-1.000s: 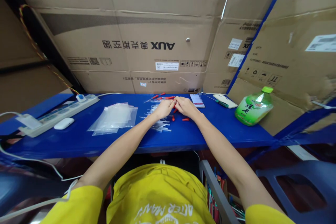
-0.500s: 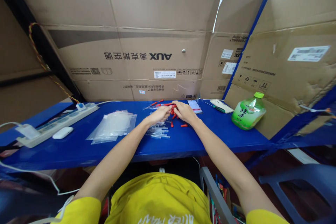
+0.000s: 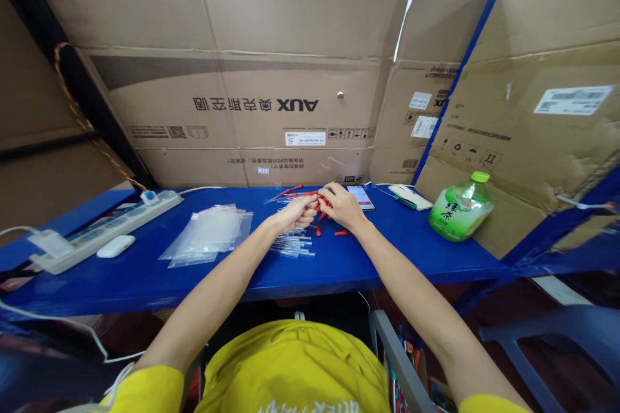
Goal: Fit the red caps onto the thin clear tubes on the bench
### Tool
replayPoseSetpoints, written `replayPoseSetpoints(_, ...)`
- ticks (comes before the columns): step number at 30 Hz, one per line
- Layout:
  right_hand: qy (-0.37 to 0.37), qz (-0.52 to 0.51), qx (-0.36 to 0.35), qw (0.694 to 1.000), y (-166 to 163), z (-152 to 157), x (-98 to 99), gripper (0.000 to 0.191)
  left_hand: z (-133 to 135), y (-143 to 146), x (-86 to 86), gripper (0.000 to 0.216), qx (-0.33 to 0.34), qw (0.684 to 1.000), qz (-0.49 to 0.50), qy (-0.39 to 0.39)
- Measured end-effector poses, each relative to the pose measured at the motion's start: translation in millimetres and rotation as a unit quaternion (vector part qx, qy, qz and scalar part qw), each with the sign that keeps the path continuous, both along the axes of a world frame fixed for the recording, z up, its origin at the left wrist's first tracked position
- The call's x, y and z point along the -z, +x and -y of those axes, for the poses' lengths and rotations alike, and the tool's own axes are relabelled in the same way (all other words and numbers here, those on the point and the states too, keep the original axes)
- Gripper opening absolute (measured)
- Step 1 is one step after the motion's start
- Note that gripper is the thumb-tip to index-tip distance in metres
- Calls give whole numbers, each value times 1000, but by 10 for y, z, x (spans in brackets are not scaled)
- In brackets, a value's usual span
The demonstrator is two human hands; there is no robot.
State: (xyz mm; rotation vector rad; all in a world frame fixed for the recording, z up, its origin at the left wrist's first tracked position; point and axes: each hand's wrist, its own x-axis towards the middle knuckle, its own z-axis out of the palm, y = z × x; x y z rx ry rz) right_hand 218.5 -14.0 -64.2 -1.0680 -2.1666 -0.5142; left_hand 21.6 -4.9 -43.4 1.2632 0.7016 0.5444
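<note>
My left hand (image 3: 296, 211) is closed in a fist over the blue table, its fingertips meeting those of my right hand (image 3: 340, 205). What the left fingers hold is hidden. My right hand is pinched, with a red rubber dropper bulb at its fingertips. More loose red bulbs (image 3: 341, 232) lie under and beside the hands. Just below my left hand is a pile of clear glass dropper tubes (image 3: 293, 245). Behind my hands lie several droppers with red bulbs fitted (image 3: 292, 189).
Clear plastic zip bags (image 3: 208, 232) are stacked to the left, near a white earbud case (image 3: 116, 246) and a power strip (image 3: 111, 229). On the right are a phone (image 3: 361, 197), a green screwdriver (image 3: 405, 202), a white phone-shaped object (image 3: 416, 198) and a green bottle (image 3: 460, 210). Cardboard (image 3: 271, 26) walls the back.
My left fingers have curled into a tighter fist. My right hand has shifted very slightly, and both hands stay together over the red bulbs.
</note>
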Motion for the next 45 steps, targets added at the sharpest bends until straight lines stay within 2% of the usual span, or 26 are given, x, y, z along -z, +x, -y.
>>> replayPoseSetpoints(7,-24,7,15,1000,-78,-20,38,14,34,9,-54,49,2,999,1,-34)
replayPoseSetpoints(15,-31,8,46,998,-97,-24,32,13,75,34,-80,53,17,1000,-3,-16)
replayPoseSetpoints(18,-47,14,54,997,-92,-14,15,13,59,46,-35,52,12,999,-33,34)
replayPoseSetpoints(20,-60,21,60,996,-80,-2,0,13,42,56,7,48,-22,988,-67,137)
replayPoseSetpoints(22,-73,25,66,995,-65,15,-15,15,26,57,43,42,-85,945,-108,298)
replayPoseSetpoints(24,-86,24,69,994,-50,38,-28,17,17,41,62,31,-132,869,-164,448)
replayPoseSetpoints(25,-91,22,68,993,-45,50,-32,18,16,28,66,26,-142,832,-196,499)
replayPoseSetpoints(27,-99,17,62,993,-40,69,-36,17,18,2,65,22,-146,781,-257,551)
replayPoseSetpoints(29,-97,17,52,994,-41,81,-35,15,23,-12,61,23,-149,758,-298,561)
replayPoseSetpoints(32,-76,25,53,995,-49,86,-34,16,27,1,60,24,-150,755,-324,550)
replayPoseSetpoints(36,-58,24,83,995,-62,85,-41,17,18,40,64,26,-152,763,-309,548)
replayPoseSetpoints(45,-70,41,110,991,-119,67,-19,15,-12,76,63,32,-131,803,-229,534)
